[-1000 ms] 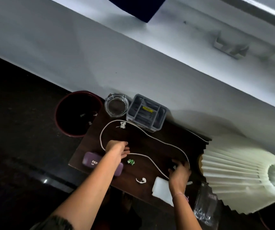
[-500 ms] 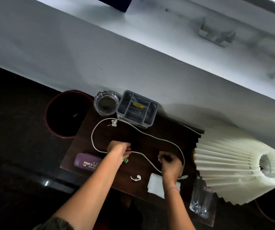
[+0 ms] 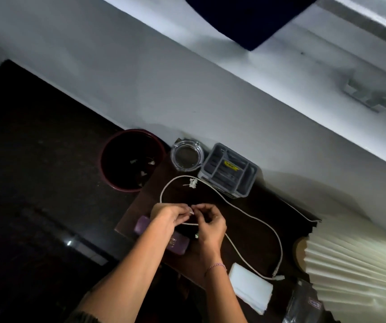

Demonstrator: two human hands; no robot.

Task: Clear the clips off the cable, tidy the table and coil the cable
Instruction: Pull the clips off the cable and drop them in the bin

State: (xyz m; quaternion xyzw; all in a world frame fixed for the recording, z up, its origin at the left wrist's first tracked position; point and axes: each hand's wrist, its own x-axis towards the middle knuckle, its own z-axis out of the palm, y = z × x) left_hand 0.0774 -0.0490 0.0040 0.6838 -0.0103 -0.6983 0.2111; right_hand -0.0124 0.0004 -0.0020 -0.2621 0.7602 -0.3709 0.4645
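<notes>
Over the near-left of the dark wooden table (image 3: 280, 206), head view: left hand (image 3: 171, 215) and right hand (image 3: 210, 226) meet, fingertips curled, pinching a lifted stretch of thin white cable (image 3: 252, 217). Whether a clip sits there is too small to tell. Best to steady the cable with one hand and ease the clip off with the other. The rest of the cable loops away across the table, beyond the fingers.

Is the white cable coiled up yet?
No, the thin white cable lies in one long, loose, winding loop across the dark wooden table, not gathered into a coil.
</notes>
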